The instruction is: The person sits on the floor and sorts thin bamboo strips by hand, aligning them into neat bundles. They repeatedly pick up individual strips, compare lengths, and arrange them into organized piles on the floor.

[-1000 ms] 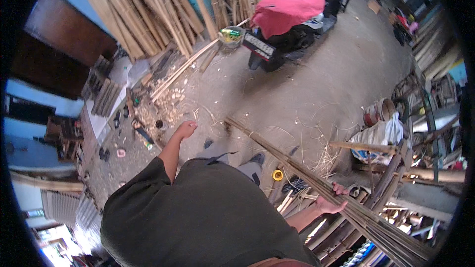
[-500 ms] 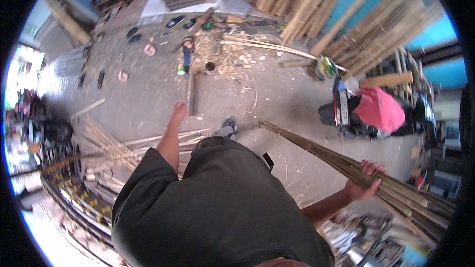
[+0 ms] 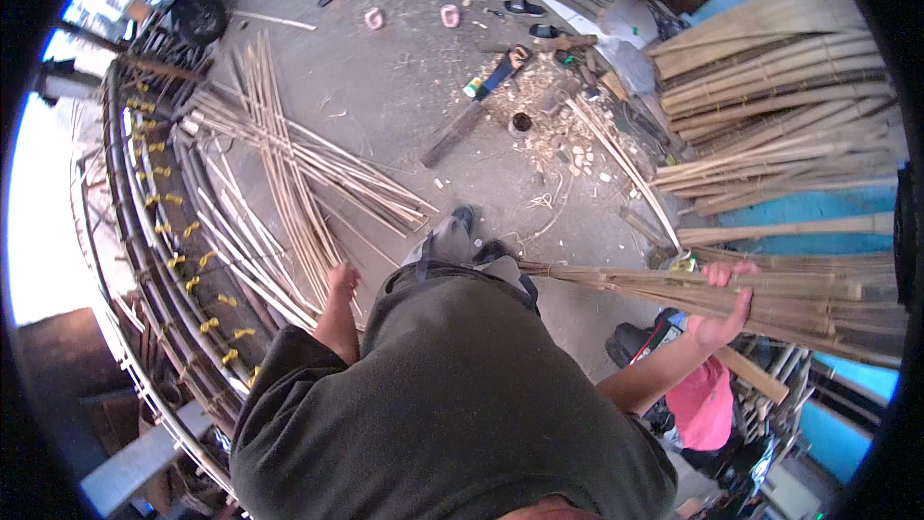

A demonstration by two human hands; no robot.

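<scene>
My right hand [image 3: 720,306] is closed around a long bundle of thin split bamboo strips [image 3: 626,289]. The bundle runs sideways from near my feet to the right edge of view, wider at its right end. My left hand [image 3: 344,281] hangs low at my left side, fingers curled in, with nothing visible in them. Behind that hand, loose bamboo strips [image 3: 289,154] lie crossed in a pile on the floor; whether the hand touches them I cannot tell, though it appears apart.
A curved rack of dark poles with yellow ties [image 3: 154,202] stands at left. Wood shavings [image 3: 553,101], a machete-like blue-handled tool [image 3: 500,72] and a wood block [image 3: 450,135] lie ahead. Bamboo bundles [image 3: 770,106] lean at right, above a motorbike with pink cloth [image 3: 703,404]. Sandals [image 3: 525,8] dot the floor.
My body has turned left, so the floor pile and rack now fill more of the left side. The bamboo bundle has swung round with me, still in my right hand.
</scene>
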